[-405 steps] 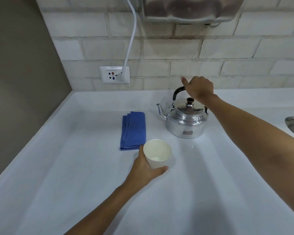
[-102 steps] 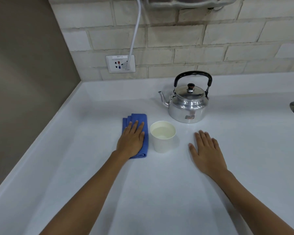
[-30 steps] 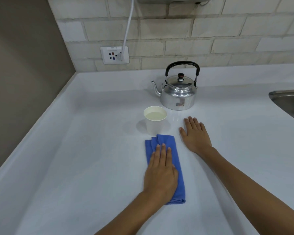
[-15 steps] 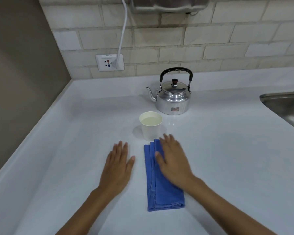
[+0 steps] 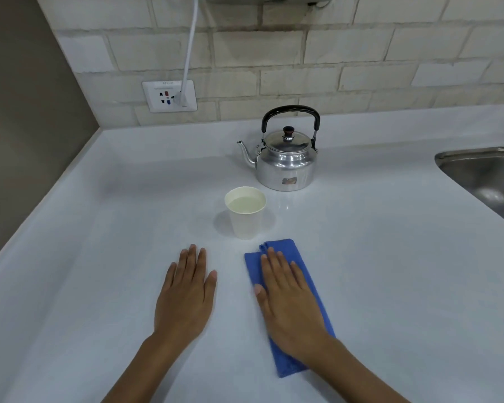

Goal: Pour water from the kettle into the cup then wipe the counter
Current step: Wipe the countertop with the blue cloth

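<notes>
Right hand [image 5: 291, 303] presses flat, fingers extended, on the soft folded blue cloth [image 5: 296, 248] lying on the bench [image 5: 390, 271] just before the full cup [image 5: 246, 212] — limp, likely to bunch — left hand [image 5: 185, 295] open, empty

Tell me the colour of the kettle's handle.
Black, arching over the silver kettle; the head view shows the handle clearly.

Kitchen: white counter [image 5: 105, 257], steel sink [image 5: 483, 175] (tiled wall [image 5: 303, 53] behind), kettle [image 5: 285, 164].
</notes>
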